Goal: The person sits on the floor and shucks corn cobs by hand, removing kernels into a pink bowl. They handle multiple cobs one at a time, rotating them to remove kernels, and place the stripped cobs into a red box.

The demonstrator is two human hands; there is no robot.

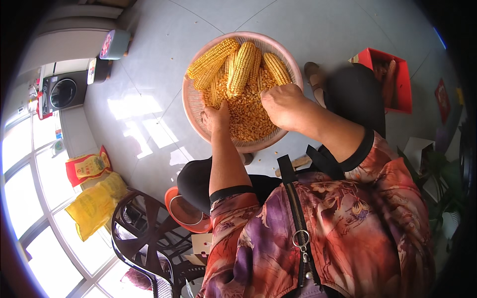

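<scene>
A round pink plastic basket (193, 121) stands before me, holding loose yellow corn kernels (249, 121) and several corn cobs (242, 69) with kernels on them. My left hand (217, 116) reaches in at the left side, thumb raised, its fingers partly hidden against the kernels and cobs. On the right, my right hand (284, 106) is curled over the kernels, just below a single cob (277, 69). Its fingertips are turned away, so whether anything is inside it cannot be seen.
Right of the basket, a red box (404, 87) contains reddish-brown cobs. An orange bucket (172, 195) and a dark chair (143, 231) are at lower left. Yellow sacks (95, 205) lie by the windows. Two small stools (116, 44) stand near a washing machine (63, 93).
</scene>
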